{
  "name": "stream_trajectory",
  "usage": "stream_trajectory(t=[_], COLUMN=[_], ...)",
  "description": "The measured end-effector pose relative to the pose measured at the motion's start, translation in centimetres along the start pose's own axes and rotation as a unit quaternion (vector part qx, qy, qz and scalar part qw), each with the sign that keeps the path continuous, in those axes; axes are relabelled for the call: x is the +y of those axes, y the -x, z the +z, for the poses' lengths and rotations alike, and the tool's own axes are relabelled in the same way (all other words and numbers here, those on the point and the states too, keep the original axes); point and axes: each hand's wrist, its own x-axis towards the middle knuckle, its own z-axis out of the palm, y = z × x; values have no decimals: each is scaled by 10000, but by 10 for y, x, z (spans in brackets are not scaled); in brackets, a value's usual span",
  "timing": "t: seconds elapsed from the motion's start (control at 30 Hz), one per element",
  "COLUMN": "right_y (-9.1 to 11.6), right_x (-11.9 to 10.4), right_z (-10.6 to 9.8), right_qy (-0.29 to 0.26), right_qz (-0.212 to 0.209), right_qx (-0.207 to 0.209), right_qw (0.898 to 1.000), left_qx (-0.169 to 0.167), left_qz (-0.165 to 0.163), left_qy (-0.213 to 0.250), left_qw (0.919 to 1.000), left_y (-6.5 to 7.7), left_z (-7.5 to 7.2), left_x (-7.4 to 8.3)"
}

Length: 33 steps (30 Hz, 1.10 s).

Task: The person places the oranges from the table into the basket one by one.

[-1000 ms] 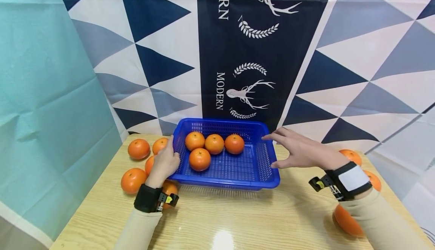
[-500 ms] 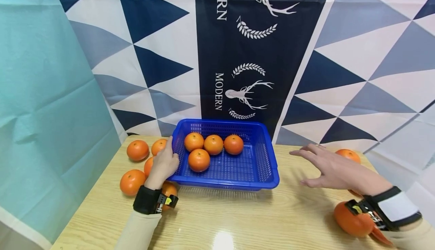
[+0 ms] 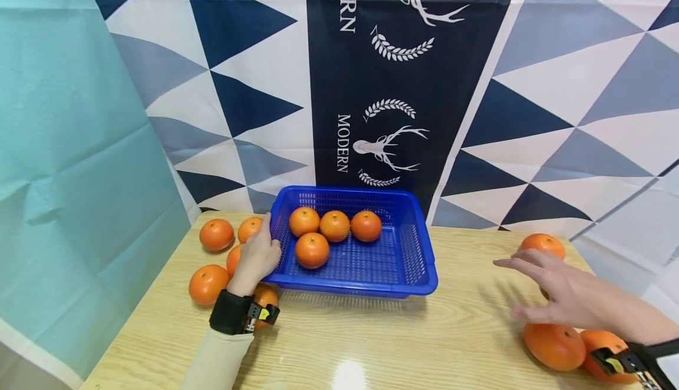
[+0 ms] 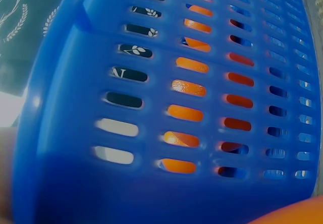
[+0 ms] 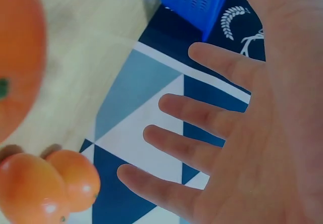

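Note:
A blue plastic basket [image 3: 361, 287] stands near the back of the table with several oranges [image 3: 312, 250] inside. My left hand [image 3: 257, 257] holds its left rim, the index finger lying along the edge. The left wrist view shows the slotted outer wall [image 4: 156, 103] up close, with orange showing through the holes. Over the right side of the table my right hand [image 3: 567, 290] hovers with fingers spread, holding nothing. Beneath and around it are an orange [image 3: 542, 245] behind and an orange [image 3: 554, 347] in front. Its bare palm [image 5: 242, 158] shows in the right wrist view.
More oranges [image 3: 208, 284] lie left of the basket, some partly hidden by the left arm. Another orange [image 3: 602, 343] sits at the front right, by the right wrist strap. A patterned cloth [image 3: 371, 83] hangs right behind the wooden table [image 3: 371, 343].
My right hand has moved away from the basket's right side, rightward and toward the front, to above the oranges there. The left hand and the basket stay put.

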Motion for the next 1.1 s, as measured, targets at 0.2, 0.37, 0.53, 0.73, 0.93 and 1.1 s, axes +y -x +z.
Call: stream_trajectory(t=[0.2,0.37,0.53,0.73,0.93,1.1], right_y=[17,30,41,46,52,56], right_x=[1,2,2,-3,-5,-5], right_z=[9,20,30,38,46,53], right_qy=[6,-138,-105,-657,-824,-1042], right_qz=[136,512,632,1234,1411,1528], right_qx=[-235,-913,-1182,-1981,-2209,-2330], right_qw=[9996,9944,9909,9702,9615,9547], left_qx=[-5,38,63,-4,48,58], left_qz=[-14,2,-19,-72,-10,24], left_qy=[23,-107,-128,12,12,16], left_qw=[10000,9999,9999,10000,10000,10000], left_y=[0,-11,-15,-3,2,1], left_z=[4,9,9,3,-1,0], left_x=[0,-7,-10,2,6,2])
